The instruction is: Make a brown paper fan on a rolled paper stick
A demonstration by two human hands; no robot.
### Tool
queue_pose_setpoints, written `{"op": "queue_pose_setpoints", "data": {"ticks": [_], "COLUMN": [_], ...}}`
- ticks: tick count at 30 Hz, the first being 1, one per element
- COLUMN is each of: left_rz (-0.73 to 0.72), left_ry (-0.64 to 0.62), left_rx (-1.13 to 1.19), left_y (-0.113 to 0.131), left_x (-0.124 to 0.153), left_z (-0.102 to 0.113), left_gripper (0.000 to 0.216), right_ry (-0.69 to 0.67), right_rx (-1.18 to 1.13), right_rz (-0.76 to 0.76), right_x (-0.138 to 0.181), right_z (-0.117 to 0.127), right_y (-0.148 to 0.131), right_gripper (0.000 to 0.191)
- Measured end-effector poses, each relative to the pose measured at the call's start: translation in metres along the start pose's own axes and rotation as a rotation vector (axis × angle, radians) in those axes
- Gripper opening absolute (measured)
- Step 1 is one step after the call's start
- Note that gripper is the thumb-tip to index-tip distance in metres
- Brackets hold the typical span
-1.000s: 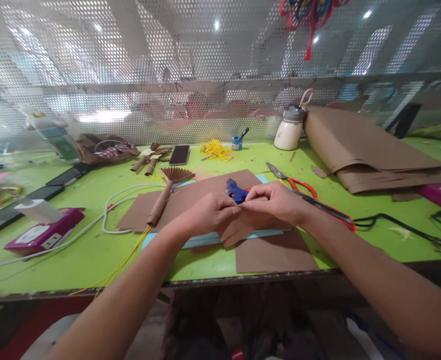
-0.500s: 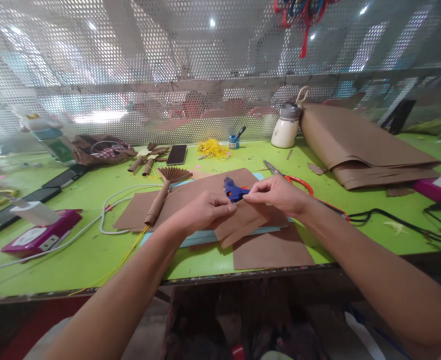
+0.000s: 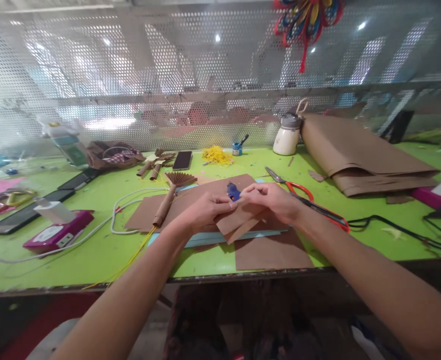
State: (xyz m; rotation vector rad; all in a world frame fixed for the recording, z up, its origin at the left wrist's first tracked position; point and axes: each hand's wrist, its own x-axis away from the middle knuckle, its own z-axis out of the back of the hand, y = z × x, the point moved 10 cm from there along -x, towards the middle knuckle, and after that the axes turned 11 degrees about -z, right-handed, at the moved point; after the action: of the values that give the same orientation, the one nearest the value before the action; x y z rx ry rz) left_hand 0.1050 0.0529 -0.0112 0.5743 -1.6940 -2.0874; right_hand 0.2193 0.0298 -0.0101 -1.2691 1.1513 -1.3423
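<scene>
Between my two hands is a folded piece of brown paper [image 3: 235,223], tilted toward me. My left hand [image 3: 210,211] pinches its left upper edge between thumb and fingers. With thumb and fingertips, my right hand [image 3: 271,199] grips the paper's upper right part. Just behind the fingers lies a blue glue gun [image 3: 233,190], partly covered by the hands and paper. Beneath are brown paper sheets [image 3: 190,205] and light blue sheets [image 3: 209,239]. A rolled brown paper tube with a pleated fan top [image 3: 165,205] lies left of my left hand.
Orange-handled scissors [image 3: 297,189] lie beyond my right hand. A large folded brown paper stack [image 3: 359,150] and a white bottle [image 3: 286,137] stand at the back right. Yellow string [image 3: 217,155], a phone [image 3: 182,160], a purple power strip [image 3: 59,231] and a white cable [image 3: 113,220] are around.
The view has tilted up and turned slightly left. Both hands still pinch the brown paper, whose fold has shifted a little; more of the glue gun is now covered.
</scene>
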Motion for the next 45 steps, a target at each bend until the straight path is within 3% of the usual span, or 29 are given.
{"op": "queue_pose_setpoints", "data": {"ticks": [3, 10, 20, 27, 31, 35, 38, 40, 45], "left_rz": [-0.012, 0.107, 0.072, -0.027, 0.014, 0.008, -0.030, -0.032, 0.033], "left_ry": [-0.018, -0.099, -0.137, -0.045, 0.010, 0.199, 0.349, 0.395, 0.347], "left_rx": [-0.053, -0.023, -0.099, -0.074, -0.014, 0.138, 0.277, 0.333, 0.325], "left_y": [-0.003, -0.012, 0.001, -0.003, -0.012, -0.012, -0.012, -0.013, -0.019], "left_x": [-0.001, 0.006, 0.010, 0.001, 0.001, 0.002, 0.003, 0.003, 0.004], "left_z": [-0.001, -0.002, 0.001, 0.002, 0.006, 0.023, 0.033, 0.033, 0.024], "left_gripper": [0.039, 0.036, 0.032, 0.034, 0.034, 0.034, 0.033, 0.034, 0.031], "right_ry": [0.051, 0.146, -0.029, -0.160, -0.163, -0.168, -0.186, -0.197, -0.029], "right_rx": [0.004, -0.115, -0.157, -0.135, -0.177, -0.296, -0.299, -0.300, -0.276], "right_rz": [-0.002, -0.029, -0.046, -0.067, -0.071, -0.011, 0.010, 0.013, 0.012], "right_x": [0.001, -0.003, -0.004, -0.001, -0.001, -0.004, -0.003, -0.001, -0.004], "right_z": [-0.002, 0.028, 0.015, -0.013, -0.012, -0.004, -0.011, -0.020, -0.010], "right_y": [0.003, 0.000, 0.000, 0.008, 0.006, -0.001, -0.001, 0.002, 0.010], "right_gripper": [0.030, 0.028, 0.037, 0.037, 0.041, 0.044, 0.031, 0.034, 0.030]}}
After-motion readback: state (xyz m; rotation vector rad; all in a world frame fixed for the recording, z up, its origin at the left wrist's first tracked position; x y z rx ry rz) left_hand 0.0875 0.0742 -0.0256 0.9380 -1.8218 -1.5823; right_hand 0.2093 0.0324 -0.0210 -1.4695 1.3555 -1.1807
